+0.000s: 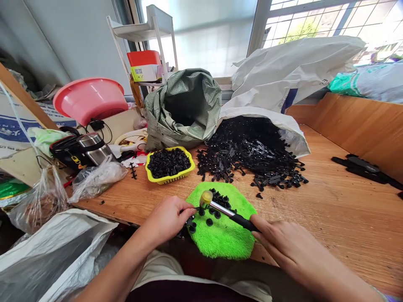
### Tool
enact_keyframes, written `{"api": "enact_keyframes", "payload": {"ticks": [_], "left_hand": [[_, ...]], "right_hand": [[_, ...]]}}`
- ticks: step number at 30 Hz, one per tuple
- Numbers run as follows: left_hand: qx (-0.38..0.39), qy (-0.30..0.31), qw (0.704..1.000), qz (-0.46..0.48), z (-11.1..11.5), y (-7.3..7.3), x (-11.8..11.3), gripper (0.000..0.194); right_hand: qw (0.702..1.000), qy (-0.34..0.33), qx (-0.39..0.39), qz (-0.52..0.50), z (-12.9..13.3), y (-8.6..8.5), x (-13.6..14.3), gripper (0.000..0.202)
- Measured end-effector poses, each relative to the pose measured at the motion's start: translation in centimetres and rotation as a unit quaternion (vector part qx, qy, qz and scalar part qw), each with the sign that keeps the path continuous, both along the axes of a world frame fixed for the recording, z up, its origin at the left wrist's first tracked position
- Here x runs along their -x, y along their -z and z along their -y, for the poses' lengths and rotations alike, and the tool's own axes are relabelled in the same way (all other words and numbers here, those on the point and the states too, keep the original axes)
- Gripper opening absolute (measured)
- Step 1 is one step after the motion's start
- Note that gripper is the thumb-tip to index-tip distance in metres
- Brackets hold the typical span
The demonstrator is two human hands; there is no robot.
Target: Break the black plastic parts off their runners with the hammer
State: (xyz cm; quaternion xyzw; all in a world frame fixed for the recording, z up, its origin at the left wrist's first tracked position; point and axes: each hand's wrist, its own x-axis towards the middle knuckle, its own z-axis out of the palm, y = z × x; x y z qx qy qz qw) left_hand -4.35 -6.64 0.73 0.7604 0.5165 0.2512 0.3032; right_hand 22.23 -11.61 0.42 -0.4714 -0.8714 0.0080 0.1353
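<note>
My right hand (280, 239) is wrapped round the black grip of a small mallet (224, 209). The mallet's yellowish head rests over the left half of a bright green cloth (226, 243), by the fingertips of my left hand (173, 216). Those fingers pinch a small black plastic part (198, 208), its far end partly hidden by the mallet head. Loose round-headed black pieces (209, 222) lie on the cloth around the head. A few more black parts (190, 224) sit under my left hand at the cloth's edge.
A yellow basket (171, 181) full of black pieces stands behind the cloth. To its right, a large heap of black parts (252, 147) spills from a white sack (296, 134). A green woven sack (154, 121) stands behind. Plastic bags (97, 178) lie left; a black strap-like item (362, 167) lies right.
</note>
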Motion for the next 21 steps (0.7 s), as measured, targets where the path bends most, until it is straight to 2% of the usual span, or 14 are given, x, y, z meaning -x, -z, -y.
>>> {"api": "enact_keyframes", "payload": {"ticks": [3, 7, 9, 11, 13, 16, 19, 21], "left_hand": [[-0.007, 0.002, 1.0, -0.025, 0.0, -0.1, 0.0, 0.028], [-0.011, -0.005, 0.999, -0.031, 0.1, -0.1, -0.1, 0.031], [0.003, -0.009, 1.0, -0.006, 0.3, 0.1, -0.1, 0.03], [0.046, -0.029, 0.996, 0.066, 0.4, 0.3, 0.2, 0.027], [0.117, -0.066, 0.972, 0.192, 0.5, 0.5, 0.6, 0.021], [0.188, -0.111, 0.903, 0.371, 0.1, 0.3, 1.0, 0.022], [0.204, -0.122, 0.857, 0.457, -0.7, -0.1, 0.8, 0.024], [0.227, -0.134, 0.831, 0.49, -1.1, -0.1, 0.4, 0.024]], "right_hand": [[0.999, 0.019, -0.001, -0.027, 0.0, 0.1, 0.1, 0.033], [0.998, 0.012, 0.024, 0.062, 0.0, 0.4, 0.6, 0.031], [0.998, 0.016, 0.025, 0.056, 0.1, 0.6, 0.6, 0.032], [0.999, 0.029, 0.026, -0.007, 0.4, 0.6, 0.3, 0.034], [0.993, 0.048, 0.032, -0.106, 0.8, 0.4, -0.3, 0.036], [0.97, 0.086, 0.05, -0.224, 1.3, -0.2, -1.2, 0.036], [0.953, 0.106, 0.071, -0.275, 1.4, -0.4, -2.1, 0.038], [0.954, 0.119, 0.058, -0.269, 1.4, 0.1, -2.6, 0.04]]}}
